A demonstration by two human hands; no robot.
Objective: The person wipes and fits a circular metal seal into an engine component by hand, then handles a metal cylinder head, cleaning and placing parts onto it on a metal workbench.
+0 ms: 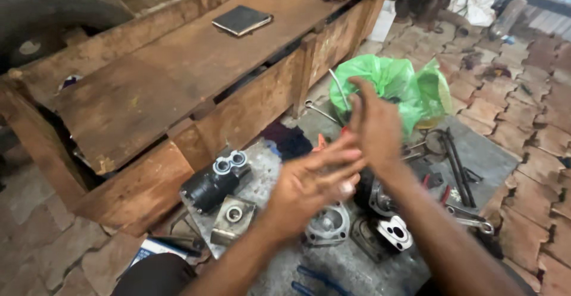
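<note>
Floor parts (pixel 328 223) behind blurred hands (pixel 315 183)

Motion is blurring the left hand (pixel 312 180) and right hand (pixel 373 123), which are hiding part of the round metal housing (pixel 327 224); the tyre (pixel 53 5) is running off-frame.

Left hand (pixel 309 186) and right hand (pixel 375 126) are raised together w/ fingers spread, palms rubbing, above the parts. Nearest below: round silver cover plate (pixel 328 223) w/ centre bore, lying flat on a grey metal sheet (pixel 476 147), just right of a square metal block (pixel 233 216). Right of the plate sits a dark pump housing (pixel 389 232) w/ bright ported face, tilted.
</note>
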